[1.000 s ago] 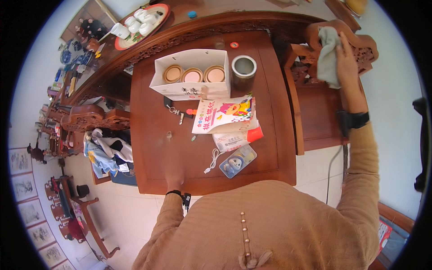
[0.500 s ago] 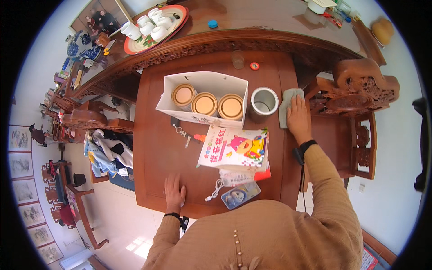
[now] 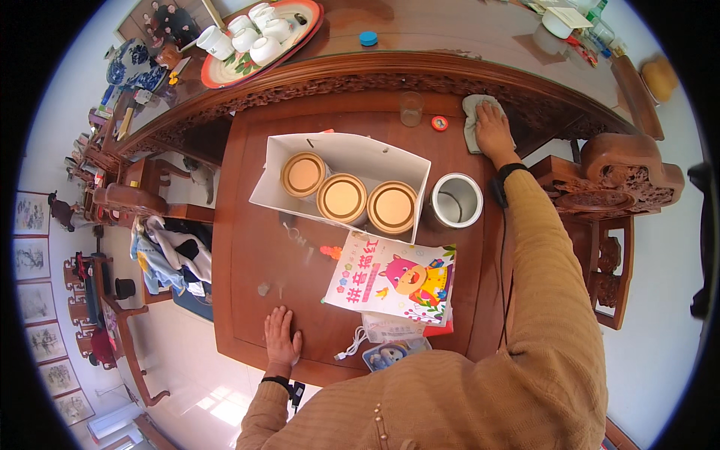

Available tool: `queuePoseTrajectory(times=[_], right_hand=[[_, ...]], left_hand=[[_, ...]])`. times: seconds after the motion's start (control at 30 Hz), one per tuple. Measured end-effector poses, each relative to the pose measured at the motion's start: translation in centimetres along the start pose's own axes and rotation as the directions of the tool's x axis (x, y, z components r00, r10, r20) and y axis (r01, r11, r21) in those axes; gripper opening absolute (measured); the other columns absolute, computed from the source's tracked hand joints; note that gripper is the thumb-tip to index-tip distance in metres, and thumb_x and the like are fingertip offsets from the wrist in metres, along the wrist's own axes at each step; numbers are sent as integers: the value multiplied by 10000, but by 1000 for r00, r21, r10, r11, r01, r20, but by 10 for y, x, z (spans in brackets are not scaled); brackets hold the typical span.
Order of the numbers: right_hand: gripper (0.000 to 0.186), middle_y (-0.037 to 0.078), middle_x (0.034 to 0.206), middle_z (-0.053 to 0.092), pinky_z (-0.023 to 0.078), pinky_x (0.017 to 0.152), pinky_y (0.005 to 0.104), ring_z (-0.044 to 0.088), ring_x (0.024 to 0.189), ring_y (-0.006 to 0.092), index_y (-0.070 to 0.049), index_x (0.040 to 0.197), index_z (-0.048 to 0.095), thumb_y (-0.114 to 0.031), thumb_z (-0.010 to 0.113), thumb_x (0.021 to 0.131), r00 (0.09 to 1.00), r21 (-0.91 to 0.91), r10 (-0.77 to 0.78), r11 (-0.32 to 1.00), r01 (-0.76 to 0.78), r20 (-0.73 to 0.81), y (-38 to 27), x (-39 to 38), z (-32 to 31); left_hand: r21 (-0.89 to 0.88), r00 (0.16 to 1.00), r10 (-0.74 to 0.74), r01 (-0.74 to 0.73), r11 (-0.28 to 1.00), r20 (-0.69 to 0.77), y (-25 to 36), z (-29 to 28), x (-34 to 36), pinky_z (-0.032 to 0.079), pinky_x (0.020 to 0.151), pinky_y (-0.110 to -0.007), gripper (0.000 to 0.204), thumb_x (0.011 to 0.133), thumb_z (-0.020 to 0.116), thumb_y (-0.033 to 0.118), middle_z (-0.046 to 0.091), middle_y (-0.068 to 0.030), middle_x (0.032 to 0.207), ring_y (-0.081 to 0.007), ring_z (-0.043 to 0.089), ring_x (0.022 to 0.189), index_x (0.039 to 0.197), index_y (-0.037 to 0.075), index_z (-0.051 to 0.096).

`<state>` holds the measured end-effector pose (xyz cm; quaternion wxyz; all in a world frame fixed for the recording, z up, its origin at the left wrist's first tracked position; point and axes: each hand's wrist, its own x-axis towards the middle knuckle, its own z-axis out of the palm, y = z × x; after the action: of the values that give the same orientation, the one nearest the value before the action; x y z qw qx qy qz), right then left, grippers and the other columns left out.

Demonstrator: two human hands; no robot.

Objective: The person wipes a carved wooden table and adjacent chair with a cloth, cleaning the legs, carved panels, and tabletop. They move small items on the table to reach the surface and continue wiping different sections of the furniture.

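At the far right corner of the wooden table (image 3: pixel 247 300), my right hand (image 3: pixel 492 133) is palm down on a grey-green cloth (image 3: pixel 472 124), its fingers closed over it. The arm reaches past a silver, open-topped metal can (image 3: pixel 457 200). My left hand (image 3: pixel 282 336) lies on the near left of the tabletop, fingers stretched, holding nothing. A white paper bag (image 3: pixel 375 150) lies in the middle with gold-lidded cans (image 3: pixel 341 199) in it. Nearer to me is a picture book (image 3: pixel 394 277) with a cartoon pig.
Beyond the right hand's left side are a clear glass (image 3: pixel 411 109) and a small red lid (image 3: pixel 439 123). A white cable (image 3: pixel 351 343) and a blue case (image 3: pixel 382 355) lie at the near edge. Carved chairs (image 3: pixel 630 180) flank the table; a long sideboard (image 3: pixel 450 30) runs behind.
My right hand has slid the cloth away from me, from beside the open metal can to the far right corner. My left hand still rests on the table; the view has shifted slightly.
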<state>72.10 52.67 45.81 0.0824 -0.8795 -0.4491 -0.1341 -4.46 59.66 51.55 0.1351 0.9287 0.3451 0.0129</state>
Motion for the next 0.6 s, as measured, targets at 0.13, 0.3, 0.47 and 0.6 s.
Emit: queuePoseTrajectory(times=[0.13,0.3,0.47,0.6], right_hand=[[456,134,1523,499,340,1159,556,418,1436,361,-90,1408,548,-149,504,957,977,154,-213,965,210,5,-19,-8,-21],[452,144,1508,514,356,1147,548,442,1413,371,-86,1405,553,-127,513,957,891,327,-453,838,438,-32,-43,-79,-50],[428,114,1546,480,353,1153,553,429,1430,353,-117,1427,540,-206,502,1010,987,274,-154,948,159,-41,-13,-66,-31],[468,101,1587,432,339,1147,592,389,1458,359,-163,1469,513,-278,487,1016,993,60,-112,992,113,-20,-22,-3,2]], left_hand=[[18,1000,-5,5,1000,5,1,-1,-1,223,1222,-564,605,892,600,245,434,-169,1558,-398,359,1466,1456,56,491],[27,1000,2,-2,1000,-2,4,-3,0,227,1221,-563,599,906,589,257,430,-164,1565,-393,364,1466,1463,64,486],[17,1000,-12,12,1000,11,3,-1,0,225,1222,-563,593,917,574,268,430,-165,1565,-393,364,1467,1467,65,484],[12,1000,-1,1,1000,15,1,-1,-2,220,1224,-562,592,919,566,266,429,-167,1566,-393,357,1472,1467,58,482]])
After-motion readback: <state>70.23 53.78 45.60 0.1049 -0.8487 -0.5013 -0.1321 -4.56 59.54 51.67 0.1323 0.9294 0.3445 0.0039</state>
